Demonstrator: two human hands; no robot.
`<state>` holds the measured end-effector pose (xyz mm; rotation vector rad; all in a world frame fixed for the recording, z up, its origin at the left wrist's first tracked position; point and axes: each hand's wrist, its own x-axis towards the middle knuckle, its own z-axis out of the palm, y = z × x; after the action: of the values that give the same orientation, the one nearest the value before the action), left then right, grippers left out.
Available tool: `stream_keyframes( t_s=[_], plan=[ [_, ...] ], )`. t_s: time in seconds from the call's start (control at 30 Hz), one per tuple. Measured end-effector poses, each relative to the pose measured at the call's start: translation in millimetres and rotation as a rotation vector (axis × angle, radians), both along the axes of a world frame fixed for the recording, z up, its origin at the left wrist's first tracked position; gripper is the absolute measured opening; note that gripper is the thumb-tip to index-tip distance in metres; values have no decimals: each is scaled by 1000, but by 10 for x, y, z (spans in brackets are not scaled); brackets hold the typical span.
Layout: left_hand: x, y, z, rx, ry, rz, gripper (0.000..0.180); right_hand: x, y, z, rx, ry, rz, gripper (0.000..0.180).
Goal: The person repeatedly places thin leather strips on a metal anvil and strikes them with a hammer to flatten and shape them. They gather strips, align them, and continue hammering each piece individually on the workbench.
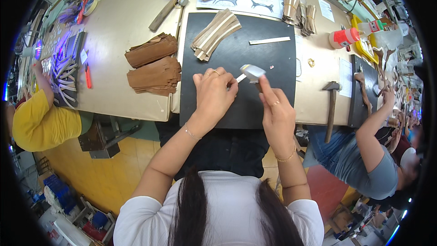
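A black mat [273,64] lies on the beige worktable [118,32] in front of me. My left hand [213,93] presses a narrow pale strip [241,78] down on the mat; only the strip's end shows past my fingers. My right hand [275,114] grips the handle of a small hammer [252,72], whose metal head sits just above the strip's end. A fan of tan and pale strips [215,34] rests at the mat's far left. One single pale strip [269,40] lies at the mat's far right.
Two stacks of brown cut pieces [154,66] sit left of the mat. Another hammer [332,102] hangs over the table edge at right, a third [166,9] lies at the back. A white and orange glue bottle [344,37], paper patterns, and people at both sides.
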<state>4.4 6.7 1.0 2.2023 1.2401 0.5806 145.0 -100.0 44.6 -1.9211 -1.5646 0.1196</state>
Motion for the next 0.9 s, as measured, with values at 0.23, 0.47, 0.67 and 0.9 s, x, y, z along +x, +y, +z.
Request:
stream_keyframes(
  t_s=[0.23, 0.47, 0.67, 0.9],
  plan=[
    [-92, -85, -19, 148, -32, -19, 9, -49, -16, -102, -159, -101, 22, 49],
    [-140, -88, -51, 34, -59, 39, 9, -34, -36, -121, -157, -97, 28, 50],
    [-102, -84, -22, 11, -51, 53, 5, -23, -15, -36, -80, -53, 28, 51],
    [-90, -82, -22, 17, -28, 48, 6, -109, -18, -46, -239, -55, 39, 55]
  ],
)
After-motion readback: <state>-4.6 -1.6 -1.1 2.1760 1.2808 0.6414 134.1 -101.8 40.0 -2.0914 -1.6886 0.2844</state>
